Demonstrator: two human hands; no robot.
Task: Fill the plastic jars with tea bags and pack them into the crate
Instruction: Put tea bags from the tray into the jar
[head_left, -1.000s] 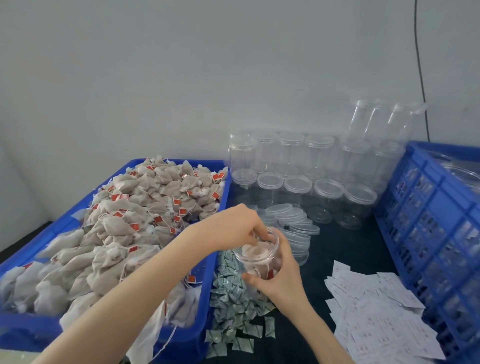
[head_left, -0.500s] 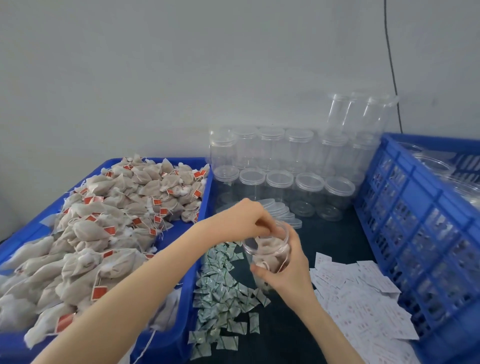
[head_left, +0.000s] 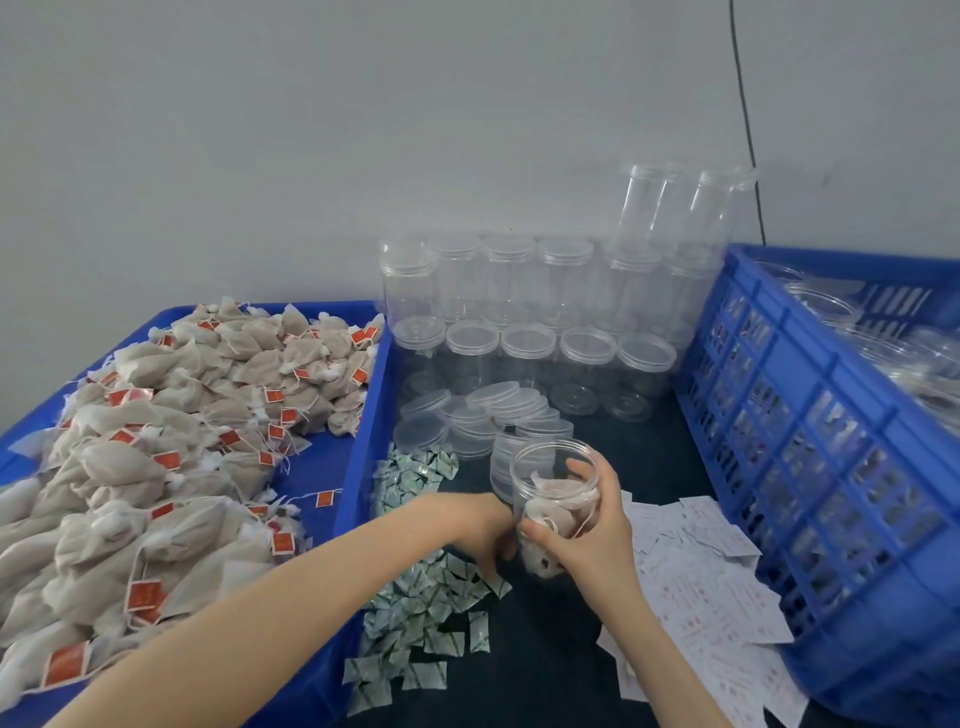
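Packing workshop, heaped tea bags (head_left: 171, 457), rows of empty jars (head_left: 519, 312), blue crate (head_left: 810, 457)

A: What is concealed near the held jar (head_left: 558, 499)?
B: The left hand's fingertips (head_left: 485, 558) are hidden among the small packets (head_left: 436, 597); whether one is pinched cannot be told.

A: What is cut off?
B: The blue crate (head_left: 831, 441) is cropped at the right edge, the tea-bag tray (head_left: 358, 447) at the left. Print on the paper slips (head_left: 696, 582) is illegible.

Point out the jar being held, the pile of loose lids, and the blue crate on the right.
jar (head_left: 558, 499): head view, clear side wall above the tea bags.
loose lids (head_left: 498, 397): head view, top lid of the pile.
blue crate (head_left: 810, 415): head view, near slotted side wall.
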